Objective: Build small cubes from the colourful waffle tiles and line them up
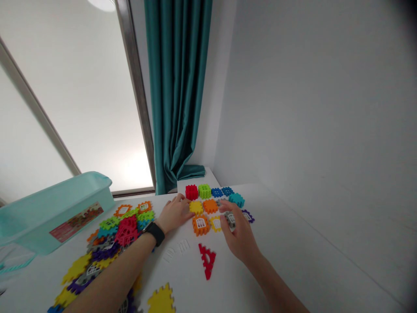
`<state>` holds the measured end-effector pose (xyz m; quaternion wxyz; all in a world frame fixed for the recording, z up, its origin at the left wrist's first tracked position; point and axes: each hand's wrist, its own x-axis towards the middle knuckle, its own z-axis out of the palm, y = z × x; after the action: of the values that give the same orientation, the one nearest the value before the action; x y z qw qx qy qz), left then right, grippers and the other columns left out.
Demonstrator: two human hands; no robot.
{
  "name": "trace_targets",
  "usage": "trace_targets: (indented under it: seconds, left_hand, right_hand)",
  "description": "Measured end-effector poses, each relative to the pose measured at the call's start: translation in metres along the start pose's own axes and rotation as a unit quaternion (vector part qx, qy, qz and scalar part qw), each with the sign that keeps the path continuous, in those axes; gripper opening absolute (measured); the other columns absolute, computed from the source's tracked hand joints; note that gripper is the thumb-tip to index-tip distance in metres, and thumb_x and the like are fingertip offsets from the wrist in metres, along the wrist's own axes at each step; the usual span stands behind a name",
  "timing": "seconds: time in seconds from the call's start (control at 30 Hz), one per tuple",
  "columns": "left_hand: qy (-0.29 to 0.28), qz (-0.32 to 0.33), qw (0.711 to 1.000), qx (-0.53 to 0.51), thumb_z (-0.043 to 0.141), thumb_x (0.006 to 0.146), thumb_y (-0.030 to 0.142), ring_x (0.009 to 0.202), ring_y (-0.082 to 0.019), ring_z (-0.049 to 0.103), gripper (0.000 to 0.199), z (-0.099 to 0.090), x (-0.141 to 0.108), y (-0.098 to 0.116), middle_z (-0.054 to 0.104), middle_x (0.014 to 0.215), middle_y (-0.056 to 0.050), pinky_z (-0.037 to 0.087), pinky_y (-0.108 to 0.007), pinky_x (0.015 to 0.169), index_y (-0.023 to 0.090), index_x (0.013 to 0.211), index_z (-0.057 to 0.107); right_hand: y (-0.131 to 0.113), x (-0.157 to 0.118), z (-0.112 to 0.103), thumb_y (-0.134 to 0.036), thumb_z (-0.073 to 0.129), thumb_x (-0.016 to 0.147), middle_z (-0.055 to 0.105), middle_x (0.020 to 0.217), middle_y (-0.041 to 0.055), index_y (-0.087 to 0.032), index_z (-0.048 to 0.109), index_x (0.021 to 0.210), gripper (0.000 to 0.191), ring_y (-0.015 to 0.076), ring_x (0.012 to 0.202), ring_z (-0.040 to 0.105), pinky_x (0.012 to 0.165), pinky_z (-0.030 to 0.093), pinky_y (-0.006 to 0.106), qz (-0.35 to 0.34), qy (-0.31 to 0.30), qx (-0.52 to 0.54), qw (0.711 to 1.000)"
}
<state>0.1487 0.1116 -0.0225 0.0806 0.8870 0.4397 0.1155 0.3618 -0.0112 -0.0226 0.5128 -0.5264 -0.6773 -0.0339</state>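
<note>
The right hand [239,237] pinches a gray tile [230,220] between thumb and fingers. The left hand [174,213] lies open on the desk [286,256], just beside a yellow tile [196,207]. Notched plastic tiles [210,206] sit ahead, a red triangle [207,260] lies nearer, and bare desk spreads rightward.

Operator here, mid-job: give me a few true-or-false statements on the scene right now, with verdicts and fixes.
The right hand holds a grey piece. True.
The watch is on the right wrist. False: it is on the left wrist.
The red triangular piece lies apart from both hands. True.
The teal bin stands right of the pile of pieces. False: it stands left of the pile.
The left hand is open and holds nothing. True.
</note>
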Motion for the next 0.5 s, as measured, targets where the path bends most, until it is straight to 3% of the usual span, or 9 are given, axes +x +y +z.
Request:
trace_targets:
  seconds: [0.23, 0.5]
  left_hand:
    - [0.008, 0.003, 1.0, -0.005, 0.062, 0.092, 0.047, 0.115, -0.031, 0.061, 0.043, 0.0025, -0.0002, -0.002, 0.058, 0.13, -0.013, 0.048, -0.046, 0.1, 0.023, 0.127, 0.06]
    - [0.022, 0.019, 0.999, -0.017, 0.063, 0.092, 0.042, 0.114, -0.028, 0.061, 0.04, 0.0024, -0.0047, -0.0085, 0.059, 0.129, -0.012, 0.051, -0.04, 0.097, 0.023, 0.127, 0.058]
  right_hand:
    - [-0.0019, 0.0, -0.001, -0.021, 0.046, 0.095, 0.069, 0.107, 0.0088, -0.023, 0.053, 0.128, 0.033, 0.0237, 0.1, 0.067, 0.09, 0.054, 0.041, 0.005, -0.018, -0.004, 1.0]
    - [-0.002, 0.0, 0.0, -0.019, 0.046, 0.096, 0.068, 0.108, 0.009, -0.023, 0.057, 0.122, 0.028, 0.0238, 0.101, 0.065, 0.092, 0.053, 0.041, -0.014, -0.031, -0.008, 0.999]
